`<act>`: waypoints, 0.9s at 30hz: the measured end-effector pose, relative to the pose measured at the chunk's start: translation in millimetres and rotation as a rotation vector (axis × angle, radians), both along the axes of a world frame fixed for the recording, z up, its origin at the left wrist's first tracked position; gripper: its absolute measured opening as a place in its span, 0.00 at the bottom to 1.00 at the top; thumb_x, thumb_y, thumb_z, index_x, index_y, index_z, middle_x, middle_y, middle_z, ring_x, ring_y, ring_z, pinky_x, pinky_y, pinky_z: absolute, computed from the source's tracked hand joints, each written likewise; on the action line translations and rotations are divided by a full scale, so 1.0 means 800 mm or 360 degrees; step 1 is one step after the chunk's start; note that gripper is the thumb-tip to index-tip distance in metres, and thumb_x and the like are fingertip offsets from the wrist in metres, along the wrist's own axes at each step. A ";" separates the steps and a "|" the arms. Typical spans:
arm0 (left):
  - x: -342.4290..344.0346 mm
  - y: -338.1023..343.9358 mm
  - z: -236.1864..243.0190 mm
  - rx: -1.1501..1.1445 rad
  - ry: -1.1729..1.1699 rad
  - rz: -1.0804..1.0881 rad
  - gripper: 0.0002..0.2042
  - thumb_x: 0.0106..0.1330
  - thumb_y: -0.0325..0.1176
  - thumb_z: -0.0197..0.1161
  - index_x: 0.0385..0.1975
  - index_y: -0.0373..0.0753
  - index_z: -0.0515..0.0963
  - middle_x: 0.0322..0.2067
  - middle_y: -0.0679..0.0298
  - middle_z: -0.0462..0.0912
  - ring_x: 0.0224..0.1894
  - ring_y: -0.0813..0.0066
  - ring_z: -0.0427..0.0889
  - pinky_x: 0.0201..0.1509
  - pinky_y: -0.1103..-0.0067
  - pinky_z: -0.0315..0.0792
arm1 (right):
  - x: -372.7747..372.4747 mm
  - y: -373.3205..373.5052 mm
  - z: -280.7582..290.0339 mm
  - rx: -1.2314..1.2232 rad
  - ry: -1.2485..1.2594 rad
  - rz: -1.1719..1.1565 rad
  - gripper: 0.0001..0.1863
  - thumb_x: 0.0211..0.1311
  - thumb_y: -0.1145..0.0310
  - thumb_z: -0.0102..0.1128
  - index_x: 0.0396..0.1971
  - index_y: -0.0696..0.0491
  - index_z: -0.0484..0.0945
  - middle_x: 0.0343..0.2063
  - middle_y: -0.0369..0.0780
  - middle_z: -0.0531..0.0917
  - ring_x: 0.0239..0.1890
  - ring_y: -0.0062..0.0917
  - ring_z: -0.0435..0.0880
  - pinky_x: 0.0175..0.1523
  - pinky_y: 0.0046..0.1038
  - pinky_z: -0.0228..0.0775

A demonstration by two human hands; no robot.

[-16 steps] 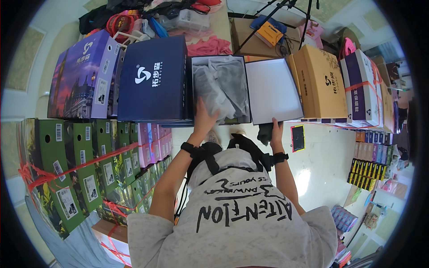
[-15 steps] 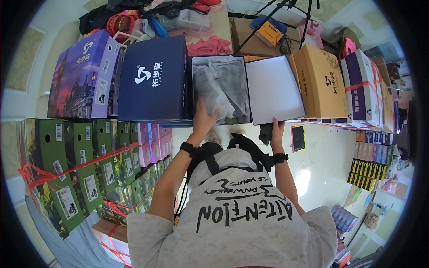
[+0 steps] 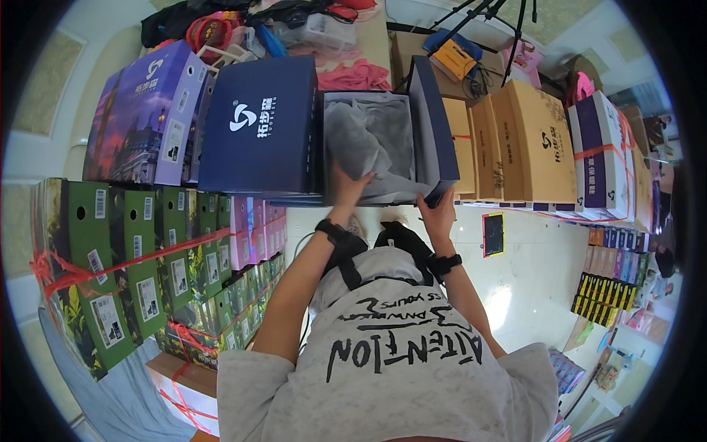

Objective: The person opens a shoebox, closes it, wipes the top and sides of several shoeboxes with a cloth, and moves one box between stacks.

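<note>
A dark blue shoebox (image 3: 329, 103) stands open in front of me, lined with thin grey wrapping paper (image 3: 401, 121). Inside lies a bulging bundle wrapped in that paper (image 3: 353, 136); its contents are hidden. My left hand (image 3: 349, 190) reaches over the box's near edge and grips the bundle's near end, most fingers covered by it. To the right, the box's dark blue lid (image 3: 440, 121) stands up on its side, leaning beside the opening. My right hand (image 3: 439, 217) pinches the lid's near lower corner, thumb on the box side.
Left of the open box stand a closed dark blue shoebox (image 3: 254, 125) and a purple picture-printed box (image 3: 132, 121). Tan boxes (image 3: 534, 147) and a white-and-purple box (image 3: 600, 158) line the right. Strapped green shoeboxes (image 3: 121, 272) are stacked lower left. A black tripod (image 3: 508, 37) stands behind.
The lid has swung from lying back, pale inside up, to standing on its side near the box. My right hand moved left with it. The bundle's left end now bulges higher over my left hand.
</note>
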State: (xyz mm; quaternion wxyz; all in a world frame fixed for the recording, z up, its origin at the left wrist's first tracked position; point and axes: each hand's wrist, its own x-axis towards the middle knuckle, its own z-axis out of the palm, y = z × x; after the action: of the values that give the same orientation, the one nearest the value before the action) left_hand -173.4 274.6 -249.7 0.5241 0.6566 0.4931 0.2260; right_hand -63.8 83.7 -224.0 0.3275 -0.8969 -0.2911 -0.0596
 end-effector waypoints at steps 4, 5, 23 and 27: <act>-0.015 0.036 -0.008 -0.0704 -0.0176 -0.0172 0.53 0.38 0.43 0.76 0.60 0.30 0.46 0.58 0.49 0.57 0.60 0.63 0.58 0.63 0.76 0.54 | 0.000 -0.009 0.000 0.0046 0.0131 0.0030 0.43 0.44 0.53 0.66 0.52 0.70 0.58 0.40 0.60 0.74 0.33 0.49 0.78 0.34 0.39 0.72; -0.019 0.039 -0.007 -0.0908 -0.0394 -0.0296 0.52 0.39 0.43 0.75 0.60 0.30 0.45 0.58 0.51 0.58 0.60 0.64 0.59 0.62 0.77 0.54 | 0.001 -0.010 0.004 0.0046 0.0131 0.0018 0.43 0.44 0.53 0.66 0.52 0.70 0.58 0.40 0.60 0.74 0.33 0.49 0.78 0.34 0.39 0.72; -0.011 -0.006 0.035 0.0625 0.0805 -0.0349 0.47 0.45 0.39 0.69 0.63 0.37 0.44 0.57 0.36 0.48 0.59 0.42 0.52 0.61 0.56 0.50 | -0.005 0.000 0.024 0.0032 0.0250 0.0090 0.38 0.43 0.55 0.67 0.46 0.67 0.61 0.32 0.55 0.75 0.29 0.48 0.78 0.28 0.37 0.72; -0.013 -0.018 0.028 0.1167 0.0672 -0.0318 0.41 0.46 0.38 0.67 0.61 0.37 0.52 0.59 0.38 0.49 0.61 0.39 0.48 0.62 0.56 0.48 | -0.003 0.003 0.023 -0.0038 0.0092 0.0122 0.37 0.44 0.56 0.67 0.47 0.65 0.62 0.34 0.53 0.74 0.28 0.46 0.78 0.28 0.37 0.72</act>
State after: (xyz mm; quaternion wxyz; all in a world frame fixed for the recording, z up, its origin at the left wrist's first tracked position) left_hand -183.9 260.4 -226.9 0.1631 0.8756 0.4108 0.1950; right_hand -66.5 86.3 -205.5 0.3269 -0.8903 -0.3164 -0.0176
